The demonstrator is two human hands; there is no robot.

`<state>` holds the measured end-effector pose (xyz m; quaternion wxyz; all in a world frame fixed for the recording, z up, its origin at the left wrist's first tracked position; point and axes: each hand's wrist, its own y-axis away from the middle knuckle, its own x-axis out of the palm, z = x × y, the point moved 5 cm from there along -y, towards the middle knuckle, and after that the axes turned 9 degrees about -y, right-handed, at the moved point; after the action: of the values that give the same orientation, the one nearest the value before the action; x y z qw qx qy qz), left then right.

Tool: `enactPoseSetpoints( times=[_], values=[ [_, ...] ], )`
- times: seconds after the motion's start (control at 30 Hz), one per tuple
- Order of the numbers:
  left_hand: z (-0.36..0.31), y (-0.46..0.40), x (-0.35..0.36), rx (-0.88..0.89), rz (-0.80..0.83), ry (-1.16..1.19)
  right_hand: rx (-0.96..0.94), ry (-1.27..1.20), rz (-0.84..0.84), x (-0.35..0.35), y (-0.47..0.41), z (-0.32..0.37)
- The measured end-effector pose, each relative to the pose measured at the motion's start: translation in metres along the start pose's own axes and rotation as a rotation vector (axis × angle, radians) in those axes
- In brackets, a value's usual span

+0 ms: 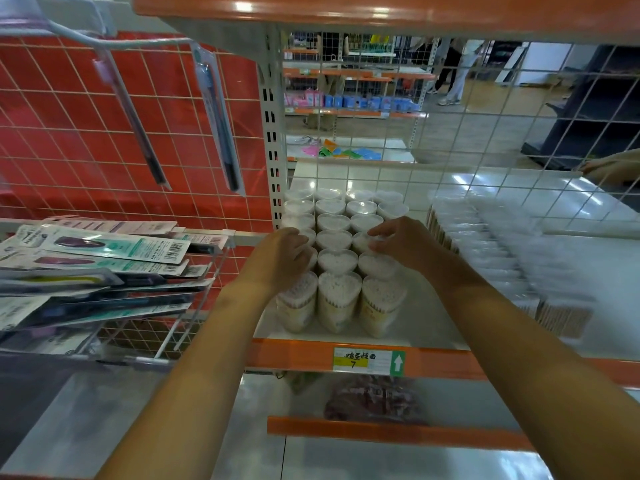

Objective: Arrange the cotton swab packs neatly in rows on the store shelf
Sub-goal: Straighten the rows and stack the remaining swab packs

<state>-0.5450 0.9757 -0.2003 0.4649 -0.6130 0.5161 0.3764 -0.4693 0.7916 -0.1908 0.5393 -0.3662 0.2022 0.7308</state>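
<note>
Heart-shaped cotton swab packs (337, 263) standing upright in three tidy columns on the white shelf (429, 313), running from the orange front lip (298, 353) back toward the wire grid (450, 140); a fourth column visible only at the far end. Front row of three sits just behind the lip, fairly square.

Left hand (285, 258) on the left column, a few rows back, fingers curled down over pack tops; appears to press or steady rather than lift, exact grip hidden by the back of the hand. Right hand (403, 244) on the right column at about the same depth, fingertips (375, 233) pinching the lid rim of one pack (363, 241).

Likely step: nudging mid-row packs into line. To do well:
- squeeze both outer columns inward together, keeping the middle column as datum
- push low on the bodies, not the lids; tall narrow packs probably tip easily
- keep heart points facing the same way
- check the far right column, looks offset from the rest

Right of the block, well apart: flat bagged swabs (502, 251) lying in a stack, blurred. Price tag (369, 361) on the lip below the front row. Left: wire basket (166, 327) with carded items (114, 247), hanging packs (214, 119) above on red mesh.
</note>
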Motion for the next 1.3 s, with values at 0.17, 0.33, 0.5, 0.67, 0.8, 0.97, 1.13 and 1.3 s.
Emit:
enactPoseSetpoints(
  times=[0.17,0.33,0.5,0.67,0.8,0.97,1.13,1.3],
  values=[
    [0.001,-0.004,-0.007,0.022,-0.024,0.073,-0.010,0.021,-0.085,-0.002,-0.008,0.003],
    [0.007,-0.018,-0.013,0.028,-0.079,0.081,-0.035,0.015,-0.224,-0.005,-0.023,0.005],
    [0.016,-0.035,-0.008,-0.044,-0.011,0.059,0.004,0.020,-0.118,0.006,-0.038,0.002],
    [0.015,-0.038,0.001,-0.023,0.067,-0.010,0.023,-0.001,-0.055,0.012,-0.043,-0.002],
    [0.018,-0.040,0.002,-0.026,0.046,-0.007,-0.003,0.022,-0.062,0.009,-0.041,0.001],
    [0.021,-0.042,0.004,-0.026,0.065,-0.021,0.001,0.033,-0.067,0.008,-0.043,0.000],
    [0.023,-0.044,0.006,-0.024,0.086,-0.029,0.009,0.055,-0.065,0.009,-0.044,0.001],
    [0.026,-0.047,0.006,-0.024,0.075,-0.032,-0.023,0.115,-0.141,0.009,-0.041,0.002]
  ],
)
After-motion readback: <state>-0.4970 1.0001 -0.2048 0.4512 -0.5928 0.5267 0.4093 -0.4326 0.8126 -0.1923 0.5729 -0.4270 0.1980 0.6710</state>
